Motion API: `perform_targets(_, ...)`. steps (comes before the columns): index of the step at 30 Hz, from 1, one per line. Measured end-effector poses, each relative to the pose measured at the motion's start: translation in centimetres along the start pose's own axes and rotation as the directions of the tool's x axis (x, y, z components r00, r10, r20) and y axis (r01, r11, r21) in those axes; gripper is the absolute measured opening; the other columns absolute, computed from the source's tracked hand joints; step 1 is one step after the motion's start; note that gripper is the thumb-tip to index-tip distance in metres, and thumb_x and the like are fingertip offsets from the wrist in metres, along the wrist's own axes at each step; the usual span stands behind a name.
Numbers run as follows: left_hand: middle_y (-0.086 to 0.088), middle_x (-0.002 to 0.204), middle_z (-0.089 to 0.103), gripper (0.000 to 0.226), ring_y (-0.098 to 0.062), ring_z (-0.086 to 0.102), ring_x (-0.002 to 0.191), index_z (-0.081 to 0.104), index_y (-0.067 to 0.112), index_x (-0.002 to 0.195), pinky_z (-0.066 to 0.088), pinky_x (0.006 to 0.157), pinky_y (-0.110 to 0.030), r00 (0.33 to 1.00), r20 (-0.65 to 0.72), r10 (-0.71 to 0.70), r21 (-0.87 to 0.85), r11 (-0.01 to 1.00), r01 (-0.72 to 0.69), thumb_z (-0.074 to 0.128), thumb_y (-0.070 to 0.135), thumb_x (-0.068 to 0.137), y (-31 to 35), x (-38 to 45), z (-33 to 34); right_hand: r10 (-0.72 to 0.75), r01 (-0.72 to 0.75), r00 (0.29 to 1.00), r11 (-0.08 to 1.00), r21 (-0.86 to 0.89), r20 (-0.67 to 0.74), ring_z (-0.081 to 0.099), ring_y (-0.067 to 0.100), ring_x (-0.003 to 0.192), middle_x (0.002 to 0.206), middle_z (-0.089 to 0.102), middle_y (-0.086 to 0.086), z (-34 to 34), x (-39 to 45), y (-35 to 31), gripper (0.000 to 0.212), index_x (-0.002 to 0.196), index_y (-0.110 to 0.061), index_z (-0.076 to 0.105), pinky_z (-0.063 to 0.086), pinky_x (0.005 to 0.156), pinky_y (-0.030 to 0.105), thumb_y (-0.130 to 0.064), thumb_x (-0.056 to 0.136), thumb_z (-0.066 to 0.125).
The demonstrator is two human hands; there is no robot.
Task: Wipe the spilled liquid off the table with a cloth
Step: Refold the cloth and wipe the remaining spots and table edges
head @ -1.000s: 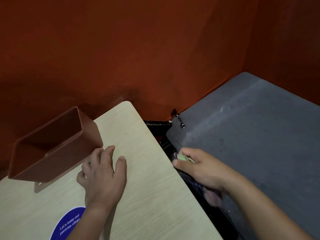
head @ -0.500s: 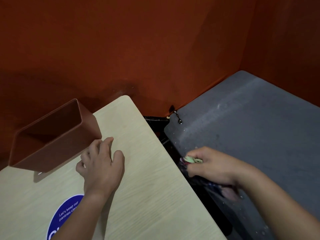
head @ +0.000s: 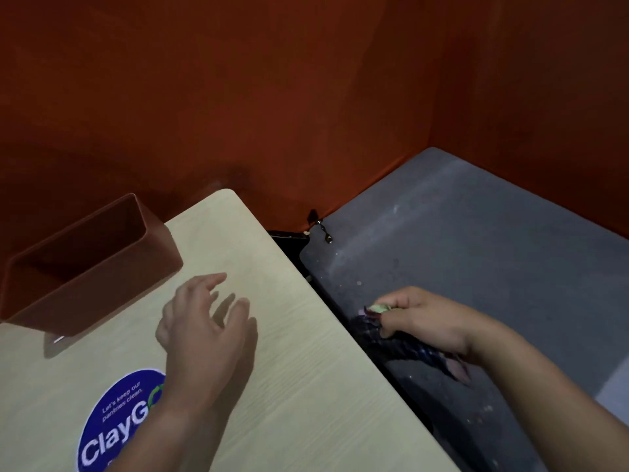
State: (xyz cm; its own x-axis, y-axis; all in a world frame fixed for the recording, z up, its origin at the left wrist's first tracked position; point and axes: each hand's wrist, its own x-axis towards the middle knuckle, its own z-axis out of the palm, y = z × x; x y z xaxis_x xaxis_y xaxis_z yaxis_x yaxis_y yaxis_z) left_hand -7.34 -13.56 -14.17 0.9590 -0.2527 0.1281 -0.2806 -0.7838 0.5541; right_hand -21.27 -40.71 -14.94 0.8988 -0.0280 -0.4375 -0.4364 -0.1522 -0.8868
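Note:
A light wooden table (head: 306, 352) fills the lower left. My left hand (head: 200, 332) hovers just over its middle, fingers spread and holding nothing. To the right, beyond the table's edge, my right hand (head: 422, 318) is closed on a dark patterned cloth (head: 408, 349) with a pale green bit at my fingertips; the cloth lies on a grey seat (head: 493, 253). I see no liquid on the table from here.
A brown rectangular box (head: 85, 264), open at the top, stands at the table's back left. A round blue sticker (head: 119, 427) is near the front edge. Orange walls close off the back and right. A dark gap (head: 289, 240) separates table and seat.
My left hand has lifted off the table and spread its fingers. My right hand with the cloth has shifted slightly right along the seat's edge.

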Motion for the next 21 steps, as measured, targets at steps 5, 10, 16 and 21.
perform_targets(5, 0.016, 0.146, 0.043, 0.053, -0.009, 0.03, 0.14, 0.055, 0.039, 0.137, 0.021, 0.118, -0.046, 0.973, 0.194, 0.122, 0.072, 0.988, -0.138, 0.05, 0.05, 0.086, 3.2, -4.8, 2.5, -0.102, 0.112, 0.983, 0.992, 0.058, -0.153, 0.047, 0.013, 0.068, 0.071, 0.051, -0.002, 2.6, 0.9, 0.6, 0.021, 0.085, -0.01, 0.059, 0.033, 0.069, 0.034, -0.029, 0.077, 0.061)
perform_targets(10, 0.011, 0.148, 0.04, 0.061, -0.011, 0.026, 0.143, 0.053, 0.031, 0.141, 0.021, 0.119, -0.045, 0.965, 0.216, 0.145, 0.156, 0.971, -0.181, 0.044, 0.05, 0.084, 3.5, -5.5, 3.9, -0.061, 0.062, 0.998, 0.992, 0.109, -0.009, 0.043, 0.009, 0.059, 0.061, 0.048, -0.007, 1.0, -0.3, 3.1, 0.009, 0.063, -0.021, 0.057, 0.033, 0.06, 0.028, -0.026, 0.07, 0.061)
perform_targets(16, 0.01, 0.146, 0.04, 0.063, -0.014, 0.028, 0.14, 0.053, 0.031, 0.139, 0.024, 0.116, -0.05, 0.964, 0.224, 0.145, 0.188, 0.964, -0.188, 0.04, 0.052, 0.081, 3.4, -5.4, 3.9, -0.114, 0.133, 0.988, 0.971, 0.196, -0.108, 0.049, 0.012, 0.068, 0.068, 0.053, -0.003, 0.7, 0.9, 3.5, 0.018, 0.077, -0.01, 0.062, 0.034, 0.07, 0.034, -0.027, 0.071, 0.062)
perform_targets(21, 0.009, 0.148, 0.037, 0.06, -0.015, 0.027, 0.139, 0.05, 0.031, 0.14, 0.026, 0.114, -0.052, 0.959, 0.246, 0.14, 0.25, 0.947, -0.203, 0.046, 0.045, 0.082, 3.4, -5.3, 4.1, -0.144, 0.163, 0.981, 0.977, 0.137, -0.133, 0.047, 0.008, 0.063, 0.065, 0.05, -0.008, 2.9, 1.1, 4.2, 0.009, 0.076, -0.017, 0.057, 0.035, 0.066, 0.034, -0.026, 0.078, 0.059)
